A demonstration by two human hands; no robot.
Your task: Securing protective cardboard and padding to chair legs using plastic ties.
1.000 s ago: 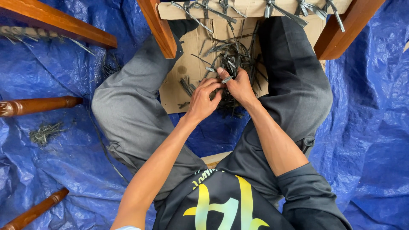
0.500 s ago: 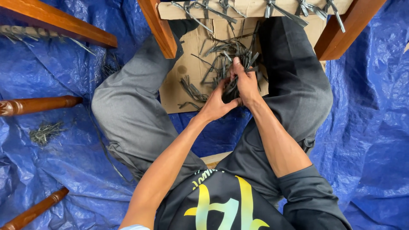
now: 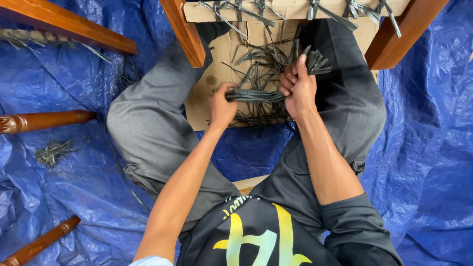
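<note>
Right hand [image 3: 299, 88]: fist closed tight around a bundle of flat dark grey strips [image 3: 256, 95], cut ends fanning out above the knuckles.
Left hand [image 3: 221, 106]: fingers pinched on the bundle's other end.
Bundle: held level between the hands, above the brown cardboard sheet [image 3: 202, 103], near its lower edge.
Around: more loose strips [image 3: 261, 59] on the cardboard; blue tarpaulin [image 3: 64, 182] underneath.

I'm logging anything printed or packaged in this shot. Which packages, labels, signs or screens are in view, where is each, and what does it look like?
Flattened brown cardboard sheet: on the blue tarpaulin between the person's legs, plain, creased, no print visible.
Yellow-green printed graphic: on the black shirt, bottom centre, curved strokes.
No labels, signs or screens.
</note>
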